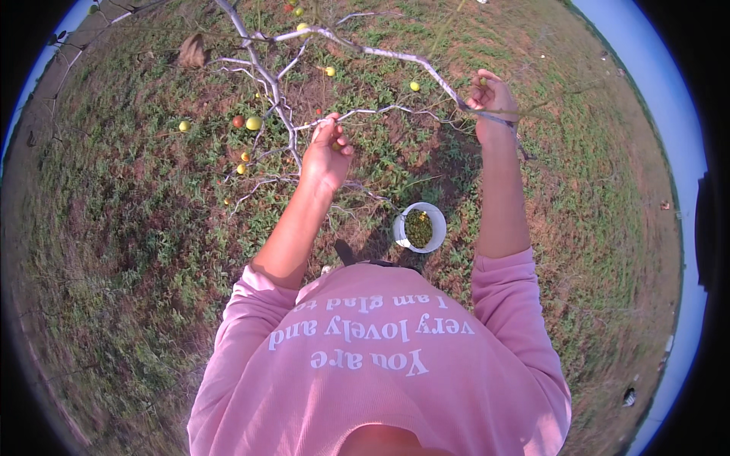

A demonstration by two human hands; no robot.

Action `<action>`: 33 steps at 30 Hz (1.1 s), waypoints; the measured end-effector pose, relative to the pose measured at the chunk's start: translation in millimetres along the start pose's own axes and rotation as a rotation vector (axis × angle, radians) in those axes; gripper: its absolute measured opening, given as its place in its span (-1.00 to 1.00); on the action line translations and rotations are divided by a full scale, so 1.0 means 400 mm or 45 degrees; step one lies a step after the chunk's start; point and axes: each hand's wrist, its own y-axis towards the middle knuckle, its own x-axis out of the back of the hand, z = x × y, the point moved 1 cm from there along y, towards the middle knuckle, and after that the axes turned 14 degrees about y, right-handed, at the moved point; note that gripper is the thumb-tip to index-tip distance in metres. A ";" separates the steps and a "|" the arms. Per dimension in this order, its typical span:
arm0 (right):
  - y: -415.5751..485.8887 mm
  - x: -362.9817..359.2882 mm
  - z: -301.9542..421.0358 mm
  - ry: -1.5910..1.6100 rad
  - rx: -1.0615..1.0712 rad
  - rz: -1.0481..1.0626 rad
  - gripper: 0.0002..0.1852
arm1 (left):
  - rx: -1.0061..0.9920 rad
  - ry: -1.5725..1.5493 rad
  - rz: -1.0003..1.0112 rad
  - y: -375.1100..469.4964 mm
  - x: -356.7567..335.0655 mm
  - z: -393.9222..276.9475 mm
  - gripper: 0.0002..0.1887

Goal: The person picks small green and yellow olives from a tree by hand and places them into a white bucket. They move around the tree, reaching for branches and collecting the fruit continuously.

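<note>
My left hand (331, 149) is raised at a thin pale branch (376, 109), its fingertips close to the twig and a small greenish fruit (336, 146) within its curled fingers. Farther right, my right hand (491, 102) is beside a thicker grey branch (422, 61), with a small green fruit (483, 81) at its fingers. Small round fruits, yellow-green (254, 123) and reddish (238, 121), hang among the twigs to the left. A white plastic bucket (438, 228) partly filled with small green and yellow fruits stands on the ground below, between my forearms.
Bare, forking branches (268, 77) spread across the upper left, with a dry brown leaf (192, 51) among them. Low green plants and reddish soil (142, 228) cover the ground. Several small pale objects lie far off at the right.
</note>
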 end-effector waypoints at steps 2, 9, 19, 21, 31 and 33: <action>-0.003 -0.024 0.022 0.265 -0.203 -0.025 -0.82 | 0.005 0.026 -0.011 -0.008 0.002 -0.001 -0.86; -0.058 -0.155 -0.012 -0.906 0.067 0.699 -0.73 | 0.015 0.045 -0.009 -0.016 0.003 0.003 -0.85; -0.064 -0.177 -0.079 -2.086 0.817 0.959 -0.76 | 0.029 0.082 0.003 -0.025 0.003 0.012 -0.88; -0.064 -0.167 -0.079 -2.086 0.810 0.967 -0.80 | 0.028 0.077 0.016 -0.025 0.006 0.013 -0.88; -0.074 -0.143 -0.064 -1.865 0.675 0.662 -0.87 | 0.009 -0.013 0.086 -0.026 0.013 0.016 -0.83; -0.072 -0.131 -0.061 -1.854 0.671 0.581 -0.88 | -0.001 0.001 0.089 -0.025 0.013 0.017 -0.83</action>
